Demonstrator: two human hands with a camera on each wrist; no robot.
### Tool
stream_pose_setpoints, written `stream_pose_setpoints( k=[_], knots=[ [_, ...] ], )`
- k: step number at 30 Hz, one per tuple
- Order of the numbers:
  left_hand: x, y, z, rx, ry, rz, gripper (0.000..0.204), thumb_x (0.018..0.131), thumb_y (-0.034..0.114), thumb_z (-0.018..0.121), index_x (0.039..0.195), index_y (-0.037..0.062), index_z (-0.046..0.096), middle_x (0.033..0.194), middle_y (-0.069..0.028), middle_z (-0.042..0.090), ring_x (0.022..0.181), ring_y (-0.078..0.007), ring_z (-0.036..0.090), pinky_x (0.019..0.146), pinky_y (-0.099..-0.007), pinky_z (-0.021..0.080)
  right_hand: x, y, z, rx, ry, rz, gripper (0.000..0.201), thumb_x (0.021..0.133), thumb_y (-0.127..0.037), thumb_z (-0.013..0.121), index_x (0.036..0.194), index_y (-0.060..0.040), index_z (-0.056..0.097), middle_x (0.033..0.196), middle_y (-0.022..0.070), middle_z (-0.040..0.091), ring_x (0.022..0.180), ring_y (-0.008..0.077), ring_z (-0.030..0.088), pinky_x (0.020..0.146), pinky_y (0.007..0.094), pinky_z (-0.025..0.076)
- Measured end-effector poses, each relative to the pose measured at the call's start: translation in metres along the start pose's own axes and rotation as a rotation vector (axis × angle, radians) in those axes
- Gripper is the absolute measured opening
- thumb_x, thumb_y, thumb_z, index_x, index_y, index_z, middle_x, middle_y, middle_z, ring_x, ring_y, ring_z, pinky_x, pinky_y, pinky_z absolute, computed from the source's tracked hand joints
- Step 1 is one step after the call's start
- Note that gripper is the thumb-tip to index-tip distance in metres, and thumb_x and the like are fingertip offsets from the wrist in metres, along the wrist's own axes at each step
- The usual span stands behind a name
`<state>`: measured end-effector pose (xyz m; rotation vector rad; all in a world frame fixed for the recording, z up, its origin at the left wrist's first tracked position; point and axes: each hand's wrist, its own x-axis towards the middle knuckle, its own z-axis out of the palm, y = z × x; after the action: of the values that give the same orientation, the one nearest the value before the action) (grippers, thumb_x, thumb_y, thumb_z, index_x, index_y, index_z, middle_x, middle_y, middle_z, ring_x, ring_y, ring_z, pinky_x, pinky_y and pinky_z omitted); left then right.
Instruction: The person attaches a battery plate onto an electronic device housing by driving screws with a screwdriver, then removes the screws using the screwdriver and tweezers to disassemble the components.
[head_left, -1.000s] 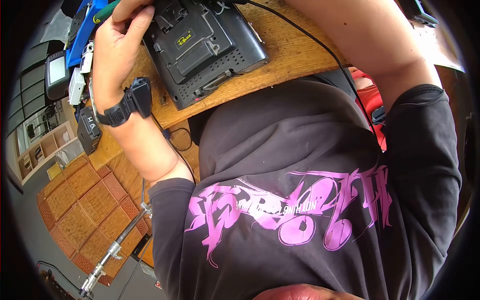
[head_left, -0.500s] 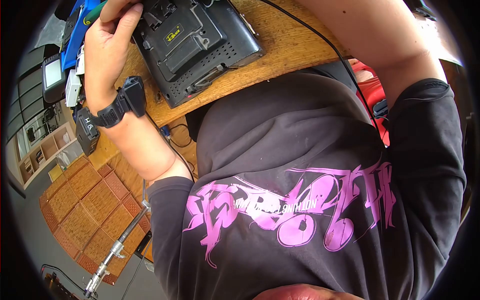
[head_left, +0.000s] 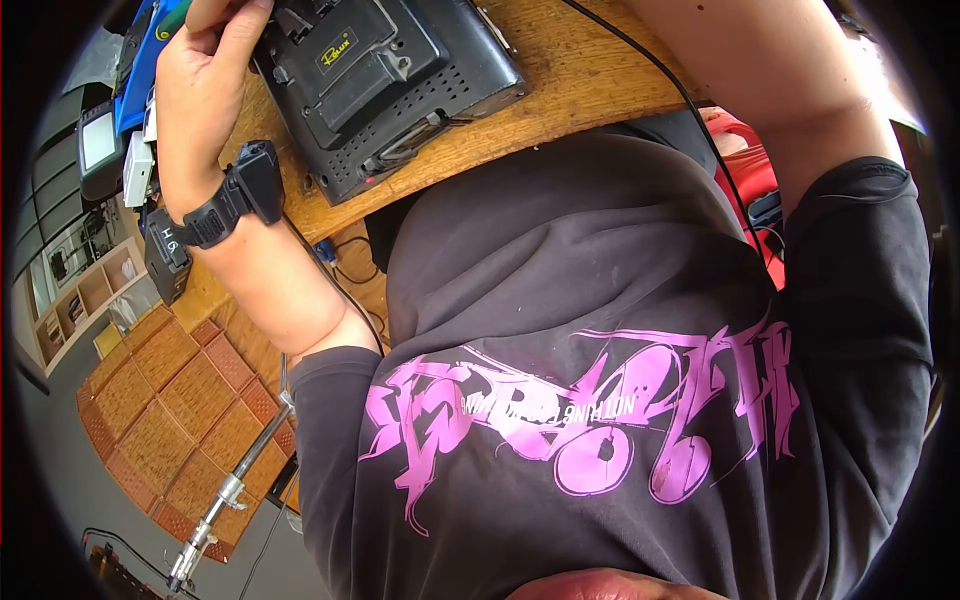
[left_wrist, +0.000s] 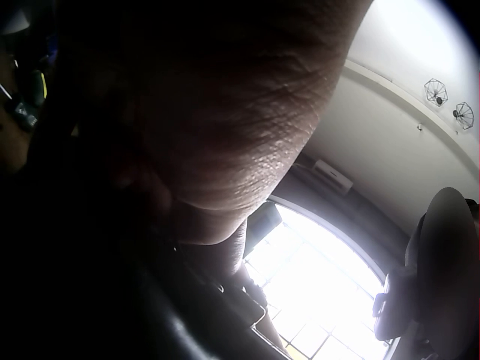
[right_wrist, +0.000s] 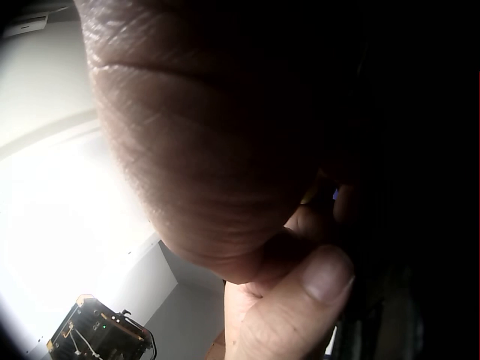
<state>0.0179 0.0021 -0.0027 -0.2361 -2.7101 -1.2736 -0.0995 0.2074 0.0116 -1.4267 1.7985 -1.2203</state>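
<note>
A black monitor (head_left: 440,95) marked Rolux lies back up near the wooden table's front edge, its battery plate and vent holes showing. At its upper left corner is my left hand (head_left: 200,95), thumb stretched along the casing and forefinger bent beside it; the frame cuts off the fingertips. My right hand (right_wrist: 187,165) is beyond the top of the head view. Its own wrist view shows mostly a dark palm, with the left thumb (right_wrist: 300,307) close by. I cannot tell what the right fingers hold. A green handle (head_left: 174,20) lies beside the left hand.
A black cable (head_left: 655,70) runs across the wooden table (head_left: 580,75) and down past its edge. At the left stand a grey-screened device (head_left: 100,145), a white box (head_left: 137,170) and a black block (head_left: 168,255). A metal pole (head_left: 225,490) rises beside the left arm.
The head view has shifted, so the monitor and left hand now sit further left, the monitor also higher. The left thumb keeps its place at the monitor's corner.
</note>
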Motion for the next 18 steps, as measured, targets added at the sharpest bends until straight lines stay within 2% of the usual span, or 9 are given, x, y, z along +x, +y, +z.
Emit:
stream_pose_setpoints(
  k=[2, 4, 6, 10, 12, 15, 16, 18],
  knots=[
    [0.01, -0.037, -0.02, 0.008, -0.034, 0.04, 0.033, 0.108, 0.016, 0.072, 0.138, 0.0019, 0.074, 0.125, -0.0035, 0.076, 0.115, -0.0095, 0.066, 0.106, -0.0271, 0.049, 0.006, 0.003, -0.002, -0.025, -0.008, -0.006, 0.055, 0.093, -0.046, 0.075, 0.112, 0.005, 0.079, 0.109, 0.0156, 0.078, 0.091, 0.025, 0.074, 0.081, 0.0369, 0.059],
    [0.01, -0.04, -0.021, 0.007, -0.036, 0.044, 0.033, 0.108, 0.015, 0.072, 0.138, 0.0025, 0.074, 0.126, -0.0031, 0.076, 0.115, -0.0094, 0.066, 0.107, -0.0272, 0.048, 0.011, -0.001, 0.002, -0.05, -0.014, -0.009, 0.055, 0.092, -0.047, 0.075, 0.112, 0.0046, 0.079, 0.109, 0.0154, 0.078, 0.091, 0.0249, 0.074, 0.081, 0.037, 0.059],
    [0.01, -0.039, -0.021, 0.007, -0.04, 0.049, 0.032, 0.108, 0.015, 0.071, 0.138, 0.0031, 0.074, 0.126, -0.0028, 0.076, 0.116, -0.0093, 0.066, 0.107, -0.0273, 0.048, 0.016, -0.006, 0.012, -0.119, 0.13, 0.127, 0.056, 0.092, -0.048, 0.075, 0.113, 0.0039, 0.079, 0.109, 0.015, 0.078, 0.091, 0.0248, 0.074, 0.082, 0.0371, 0.059],
    [0.01, -0.039, -0.02, 0.003, -0.04, 0.07, 0.032, 0.108, 0.014, 0.071, 0.139, 0.0032, 0.073, 0.127, -0.0025, 0.076, 0.118, -0.0091, 0.065, 0.109, -0.0275, 0.047, 0.011, -0.006, 0.008, -0.125, 0.151, 0.145, 0.057, 0.092, -0.048, 0.075, 0.114, 0.0036, 0.079, 0.11, 0.0149, 0.078, 0.092, 0.0249, 0.074, 0.082, 0.0373, 0.059],
    [0.01, -0.04, -0.021, -0.003, -0.031, 0.05, 0.032, 0.108, 0.014, 0.07, 0.139, 0.0033, 0.073, 0.128, -0.0023, 0.076, 0.118, -0.0092, 0.065, 0.11, -0.0276, 0.047, 0.006, -0.002, -0.003, -0.076, -0.042, 0.012, 0.056, 0.093, -0.049, 0.074, 0.115, 0.0029, 0.079, 0.111, 0.0146, 0.078, 0.092, 0.0244, 0.073, 0.082, 0.0371, 0.059],
    [0.009, -0.039, -0.02, 0.0, -0.034, 0.036, 0.033, 0.109, 0.012, 0.069, 0.141, 0.0035, 0.072, 0.131, -0.0027, 0.075, 0.121, -0.0094, 0.064, 0.111, -0.0277, 0.046, 0.008, 0.004, -0.001, -0.043, -0.055, -0.026, 0.053, 0.096, -0.047, 0.072, 0.116, 0.0012, 0.079, 0.112, 0.0136, 0.078, 0.092, 0.0232, 0.073, 0.082, 0.036, 0.059],
    [0.009, -0.036, -0.017, -0.023, -0.045, 0.077, 0.034, 0.109, 0.012, 0.069, 0.142, 0.0035, 0.071, 0.133, -0.0031, 0.074, 0.122, -0.0098, 0.064, 0.111, -0.0278, 0.046, 0.006, -0.009, 0.01, -0.037, -0.059, -0.026, 0.053, 0.096, -0.047, 0.072, 0.116, 0.0012, 0.079, 0.112, 0.0136, 0.078, 0.092, 0.0232, 0.073, 0.082, 0.036, 0.059],
    [0.005, -0.019, -0.005, -0.045, -0.053, 0.113, 0.035, 0.109, 0.012, 0.069, 0.143, 0.0036, 0.07, 0.134, -0.0035, 0.074, 0.124, -0.0102, 0.064, 0.112, -0.0279, 0.045, 0.006, -0.034, 0.03, -0.12, 0.171, 0.274, 0.049, 0.099, -0.045, 0.071, 0.117, -0.0004, 0.079, 0.111, 0.012, 0.078, 0.09, 0.0212, 0.073, 0.082, 0.0349, 0.059]
  ],
)
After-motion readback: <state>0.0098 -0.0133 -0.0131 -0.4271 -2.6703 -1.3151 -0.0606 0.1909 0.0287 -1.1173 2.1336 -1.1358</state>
